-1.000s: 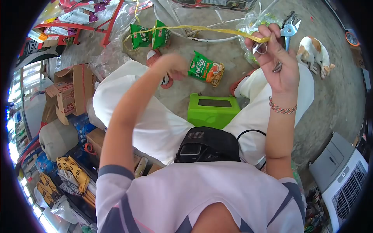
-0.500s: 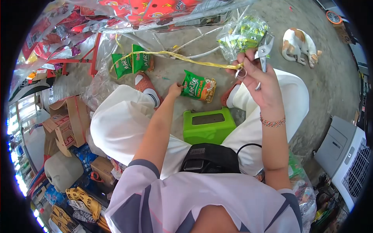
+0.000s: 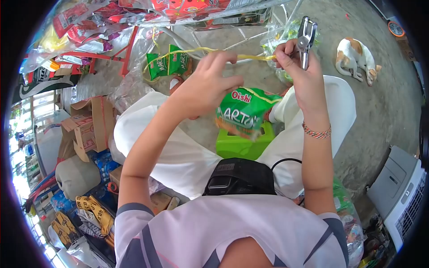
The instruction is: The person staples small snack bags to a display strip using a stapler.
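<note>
My left hand [image 3: 206, 85] is raised in front of me, its fingers closed at the top corner of a green Oishi Marty's snack bag [image 3: 245, 109]. The bag hangs tilted and slightly blurred above a green plastic stool. In my right hand [image 3: 303, 67] is a silver plier-like tool, seemingly a hole punch [image 3: 305, 38]. The thumb and finger of that hand also pinch a yellow plastic string [image 3: 257, 57]. The string runs left behind my left fingers to two more green snack bags [image 3: 167, 64] near the floor.
The green stool [image 3: 243, 144] stands between my knees. A white and brown dog [image 3: 355, 58] lies on the concrete floor at right. Red snack packs [image 3: 192, 6] in clear plastic lie on a rack ahead. Cardboard boxes [image 3: 89, 125] are at left, a grey appliance [image 3: 395, 178] at right.
My left hand has lifted the snack bag off the floor and brought it up and right, near the string. My right hand still holds the tool and string, slightly shifted.
</note>
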The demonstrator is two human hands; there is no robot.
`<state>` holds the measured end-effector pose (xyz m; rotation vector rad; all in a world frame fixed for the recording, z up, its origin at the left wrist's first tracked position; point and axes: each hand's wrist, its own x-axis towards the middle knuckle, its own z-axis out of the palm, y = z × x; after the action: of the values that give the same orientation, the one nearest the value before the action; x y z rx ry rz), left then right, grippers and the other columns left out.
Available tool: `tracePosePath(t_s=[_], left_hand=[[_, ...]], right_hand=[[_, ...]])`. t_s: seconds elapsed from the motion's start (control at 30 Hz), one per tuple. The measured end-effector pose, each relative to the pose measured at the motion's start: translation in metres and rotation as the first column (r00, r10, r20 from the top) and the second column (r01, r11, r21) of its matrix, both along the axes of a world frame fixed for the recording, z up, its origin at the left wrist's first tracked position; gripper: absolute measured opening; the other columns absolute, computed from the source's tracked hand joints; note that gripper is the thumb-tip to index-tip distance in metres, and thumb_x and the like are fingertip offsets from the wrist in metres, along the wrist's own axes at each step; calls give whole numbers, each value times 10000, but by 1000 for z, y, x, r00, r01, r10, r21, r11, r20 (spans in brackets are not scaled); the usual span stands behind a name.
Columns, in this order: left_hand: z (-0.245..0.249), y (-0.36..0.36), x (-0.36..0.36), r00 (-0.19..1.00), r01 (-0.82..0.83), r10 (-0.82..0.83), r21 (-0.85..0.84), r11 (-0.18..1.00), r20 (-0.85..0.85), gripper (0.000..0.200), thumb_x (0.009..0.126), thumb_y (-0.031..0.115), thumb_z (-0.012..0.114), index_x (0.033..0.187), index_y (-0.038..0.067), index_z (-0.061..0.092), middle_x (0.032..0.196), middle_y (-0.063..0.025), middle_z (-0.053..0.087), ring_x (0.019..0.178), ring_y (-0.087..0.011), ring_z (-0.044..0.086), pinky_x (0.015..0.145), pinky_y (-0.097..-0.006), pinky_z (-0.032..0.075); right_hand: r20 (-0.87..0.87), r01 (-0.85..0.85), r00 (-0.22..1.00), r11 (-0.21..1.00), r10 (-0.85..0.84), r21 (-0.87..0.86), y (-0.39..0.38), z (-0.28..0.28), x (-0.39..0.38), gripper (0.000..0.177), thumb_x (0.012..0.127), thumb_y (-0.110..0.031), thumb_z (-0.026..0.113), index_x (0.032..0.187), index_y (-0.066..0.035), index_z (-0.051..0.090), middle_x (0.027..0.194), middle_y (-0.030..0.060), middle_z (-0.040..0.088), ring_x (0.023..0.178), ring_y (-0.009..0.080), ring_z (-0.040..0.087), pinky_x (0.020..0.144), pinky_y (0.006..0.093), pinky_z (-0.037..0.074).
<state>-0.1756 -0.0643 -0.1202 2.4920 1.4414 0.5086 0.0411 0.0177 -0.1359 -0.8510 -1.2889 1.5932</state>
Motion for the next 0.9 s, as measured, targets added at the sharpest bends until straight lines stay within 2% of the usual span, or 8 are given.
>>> tracePosePath(t_s=[0.1,0.23,0.3,0.43,0.57,0.7,0.73,0.9], left_hand=[[23,-2,3,979,-8,2,31,1000,205,66,862,109,596,907,68,620,1118,-113,484,1049,-278,476,884,-376,417],[8,3,14,845,203,41,-391,897,533,64,887,83,564,919,30,584,982,-104,505,960,-260,511,839,-349,418],[1,2,20,848,219,13,-373,901,530,83,904,84,535,936,10,552,906,-99,506,904,-257,519,813,-334,414],[3,2,17,883,153,-15,-257,954,470,113,917,114,520,923,1,529,889,-104,498,887,-263,511,826,-342,406],[1,3,12,912,-12,73,-150,989,405,124,918,126,514,915,2,526,873,-105,504,883,-266,503,836,-350,395],[0,3,4,889,-97,187,-228,969,418,138,921,131,525,935,-4,551,861,-89,533,855,-232,521,790,-328,414],[4,2,4,869,-123,242,-284,951,431,144,923,136,530,939,-4,558,859,-84,541,842,-216,526,773,-319,419],[-2,-4,-1,821,-175,345,-374,911,456,165,928,157,562,957,-5,577,838,-62,572,783,-145,534,713,-284,433]], right_hand=[[-6,-80,997,996,80,-34,-9,4,-2,158,866,-82,651,894,-45,500,868,19,588,801,89,544,736,246,448],[-81,-193,979,977,186,-95,-15,4,-6,193,835,-86,686,891,-57,504,866,24,602,796,92,558,722,246,454],[-105,-228,970,969,218,-91,-17,1,-8,202,827,-87,696,892,-57,507,868,26,609,789,90,560,715,244,456],[86,-108,989,989,117,-99,-11,8,6,202,861,-163,679,890,-64,505,890,39,624,780,84,552,701,238,446],[70,-278,959,959,274,58,-7,5,25,227,857,-205,687,905,-73,509,934,57,634,831,84,557,705,234,455],[321,-292,907,956,273,11,-17,13,20,326,794,-138,746,915,-71,452,1042,109,597,945,136,540,800,277,460],[287,-243,934,968,214,68,-16,6,16,367,741,-69,781,907,-60,455,1044,106,596,958,155,571,758,277,502],[339,-259,897,959,284,-119,-15,1,8,565,677,-212,858,997,-34,428,1014,103,584,947,157,574,813,284,492]])
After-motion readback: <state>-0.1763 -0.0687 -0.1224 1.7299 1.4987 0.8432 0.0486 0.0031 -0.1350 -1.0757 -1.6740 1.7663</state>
